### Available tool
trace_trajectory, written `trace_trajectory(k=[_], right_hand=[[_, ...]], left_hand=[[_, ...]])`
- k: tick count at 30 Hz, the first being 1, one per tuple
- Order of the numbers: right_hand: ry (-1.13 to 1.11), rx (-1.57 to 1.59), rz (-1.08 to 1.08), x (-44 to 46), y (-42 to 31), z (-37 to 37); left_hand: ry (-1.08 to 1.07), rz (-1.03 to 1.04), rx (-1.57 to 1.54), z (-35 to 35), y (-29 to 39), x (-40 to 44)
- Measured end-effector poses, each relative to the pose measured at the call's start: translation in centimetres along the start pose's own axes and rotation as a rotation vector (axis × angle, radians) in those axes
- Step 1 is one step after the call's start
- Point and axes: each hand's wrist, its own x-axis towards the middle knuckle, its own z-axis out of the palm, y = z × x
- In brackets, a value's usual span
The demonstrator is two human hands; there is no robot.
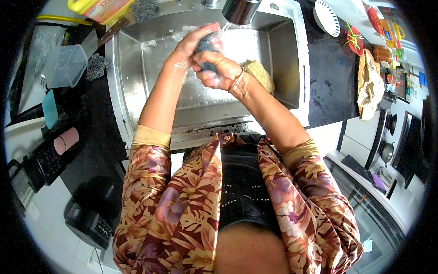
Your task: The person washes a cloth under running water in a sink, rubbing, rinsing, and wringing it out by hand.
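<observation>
Over the steel sink (283,59), both hands are wrapped round a dark blue-grey, soft-looking wad (206,45), perhaps a sponge or a cloth. My left hand (194,41) grips its upper part, with suds on the wrist. Lower down, my right hand (219,68) closes its fingers and thumb on the other end. Water runs onto the wad from the black tap head (242,10) just above. Much of the wad is hidden by my fingers. A yellowish, rough-textured scrubber (259,75) lies in the basin, to the right of my right hand.
Steel-wool scourers lie at the left, one (97,66) beside a clear plastic container (66,66). A yellow bottle (102,9) stands behind the sink. On the right counter are a white bowl (326,18) and a brown paper bag (369,86). A black appliance (89,223) is at lower left.
</observation>
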Motion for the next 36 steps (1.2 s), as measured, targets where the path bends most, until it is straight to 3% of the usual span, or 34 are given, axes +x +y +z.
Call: trace_trajectory(k=[4, 7, 8, 11, 14, 16, 20, 23, 24, 27, 28, 29, 32, 36], right_hand=[[0.133, -0.222, -0.084, 1.6, 0.4, -1.5], [0.316, -0.385, -0.099, 2.7, 0.4, -2.1], [0.357, -0.412, -0.115, 3.4, 0.7, -2.6], [0.469, -0.583, -0.157, 4.2, 0.7, -2.9], [0.611, -0.947, -0.181, 6.4, 1.3, -4.8], [0.672, -1.164, -0.160, 5.2, 0.6, -3.1], [0.721, -1.456, -0.238, 8.4, 2.0, -6.3], [0.874, -1.509, -0.266, 5.9, 1.7, -4.6], [0.864, -1.568, -0.225, 5.5, 1.4, -4.7], [0.815, -1.590, -0.146, 3.5, -0.1, -4.9], [0.727, -1.582, -0.186, 3.1, -0.3, -5.8], [0.665, -1.494, -0.220, 2.4, -0.5, -5.9], [0.598, -1.014, -0.329, 2.2, -0.7, -7.4], [0.660, -1.117, -0.502, 1.9, -0.9, -7.9]], left_hand=[[0.045, 0.101, 0.228, -1.7, -0.8, 2.3], [0.193, 0.206, 0.441, -2.8, -1.6, 3.8], [0.340, 0.286, 0.655, -5.0, -2.4, 6.0], [0.416, 0.302, 0.682, -5.8, -3.0, 6.5], [0.597, 0.375, 0.995, -7.2, -3.6, 7.7], [0.720, 0.365, 1.093, -5.5, -3.3, 6.6], [0.890, 0.437, 1.168, -3.5, -3.8, 5.1], [0.835, 0.641, 1.046, -6.2, -6.1, 6.6], [0.777, 0.546, 1.016, -6.1, -6.0, 6.0], [0.419, 0.020, 0.231, -5.6, -4.5, 3.7], [0.237, -0.175, 0.035, -5.5, -3.8, 2.1], [0.231, -0.245, -0.018, -4.6, -3.0, 0.3], [0.297, -0.198, 0.070, -6.2, -4.3, -1.2], [0.197, -0.091, -0.037, -9.0, -5.6, -2.5]])
